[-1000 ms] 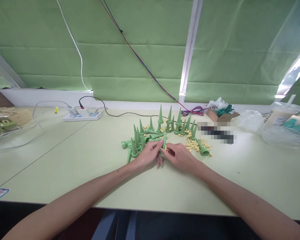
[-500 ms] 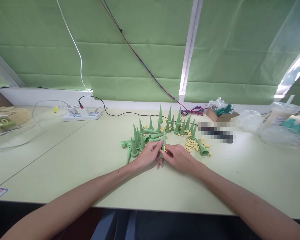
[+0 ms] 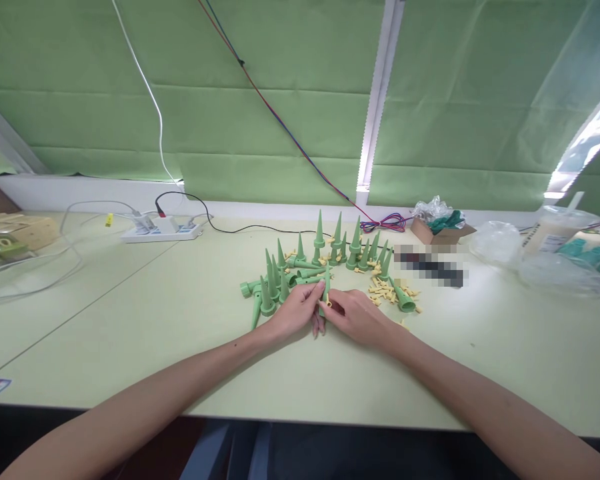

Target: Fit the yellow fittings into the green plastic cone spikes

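Note:
My left hand point(image 3: 303, 305) is closed around a green watering spike point(image 3: 327, 275), which stands upright with its tip above the fingers. Pinched in my right hand point(image 3: 355, 315) is a small yellow valve point(image 3: 329, 303), held against the side of that spike. Whether the valve sits in the spike's hole cannot be made out. Left of my hands, more green spikes point(image 3: 267, 300) stand or lie in a group. Beyond them is a row of upright spikes point(image 3: 355, 247), some with a second one on top. To the right lies a pile of yellow valves point(image 3: 383, 291) beside a lying green spike point(image 3: 405, 299).
A white power strip point(image 3: 163, 231) with cords stands at the back left. At the back right are a cardboard box point(image 3: 443, 235), clear plastic bags point(image 3: 497, 241) and a drink cup with a straw point(image 3: 555, 230). A blurred dark object point(image 3: 433, 265) lies before the box.
The whole view has shifted very slightly. Both hands keep the same grip, with the yellow valve still at the spike's side.

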Demonstrator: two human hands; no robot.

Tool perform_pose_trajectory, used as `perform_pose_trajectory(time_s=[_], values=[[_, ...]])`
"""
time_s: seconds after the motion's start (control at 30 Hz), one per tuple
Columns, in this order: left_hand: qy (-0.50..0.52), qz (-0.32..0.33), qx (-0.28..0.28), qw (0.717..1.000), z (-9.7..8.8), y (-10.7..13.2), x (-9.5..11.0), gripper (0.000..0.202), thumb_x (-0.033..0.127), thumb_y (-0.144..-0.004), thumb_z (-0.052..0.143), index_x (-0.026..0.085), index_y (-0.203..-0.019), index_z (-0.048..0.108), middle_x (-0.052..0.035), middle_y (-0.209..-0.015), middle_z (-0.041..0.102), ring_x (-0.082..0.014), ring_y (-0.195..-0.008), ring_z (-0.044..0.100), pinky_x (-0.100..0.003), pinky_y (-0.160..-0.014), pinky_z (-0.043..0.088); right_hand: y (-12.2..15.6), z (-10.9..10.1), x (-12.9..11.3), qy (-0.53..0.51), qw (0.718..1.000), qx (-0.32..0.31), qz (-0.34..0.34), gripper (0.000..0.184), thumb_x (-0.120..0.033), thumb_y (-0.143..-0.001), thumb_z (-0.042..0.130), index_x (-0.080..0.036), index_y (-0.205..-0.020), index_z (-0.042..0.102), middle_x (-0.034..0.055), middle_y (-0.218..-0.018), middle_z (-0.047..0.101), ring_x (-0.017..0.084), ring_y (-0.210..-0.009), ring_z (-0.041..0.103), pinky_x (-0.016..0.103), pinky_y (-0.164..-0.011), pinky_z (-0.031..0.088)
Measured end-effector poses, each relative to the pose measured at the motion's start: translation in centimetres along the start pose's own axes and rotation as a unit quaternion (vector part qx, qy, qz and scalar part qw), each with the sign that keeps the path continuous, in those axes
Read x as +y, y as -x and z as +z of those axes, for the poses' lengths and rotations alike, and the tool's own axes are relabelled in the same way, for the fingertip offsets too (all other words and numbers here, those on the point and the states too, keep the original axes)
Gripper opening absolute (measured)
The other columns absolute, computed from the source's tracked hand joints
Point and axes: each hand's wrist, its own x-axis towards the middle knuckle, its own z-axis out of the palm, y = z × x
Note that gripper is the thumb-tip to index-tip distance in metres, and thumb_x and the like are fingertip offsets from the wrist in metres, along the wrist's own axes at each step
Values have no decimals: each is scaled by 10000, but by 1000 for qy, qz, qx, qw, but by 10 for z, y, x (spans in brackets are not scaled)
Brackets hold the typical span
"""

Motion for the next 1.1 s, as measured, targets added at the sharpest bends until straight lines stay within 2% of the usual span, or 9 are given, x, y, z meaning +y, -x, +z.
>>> perform_pose_trajectory(time_s=[0.3,0.63,0.87,1.1], values=[[23,14,10,1000,2,4,6,485,593,-964,443,169,-735,500,-14,-482,612,-141,-390,596,-212,-383,489,0,1,-1,-28,999,35,-19,343,-291,-981,470,-215,-678,328,-45,-562,453,104,-504,362,254,-529,250],[33,28,14,999,4,6,10,459,571,-966,458,180,-727,475,7,-475,593,-140,-380,589,-212,-373,470,-1,4,4,-75,992,92,-50,405,-334,-951,541,-213,-653,294,-72,-524,334,85,-481,303,238,-499,242],[30,31,14,999,4,6,12,464,575,-962,460,178,-722,483,5,-481,590,-146,-391,593,-230,-391,479,-1,5,6,-86,990,98,-58,417,-332,-942,553,-211,-640,292,-73,-522,322,82,-480,291,237,-496,239],[22,30,16,999,4,7,13,465,579,-955,475,180,-717,485,13,-503,586,-146,-407,597,-237,-401,477,-1,3,4,-82,992,86,-39,415,-359,-938,534,-215,-621,309,-59,-519,365,91,-483,327,241,-503,277]])
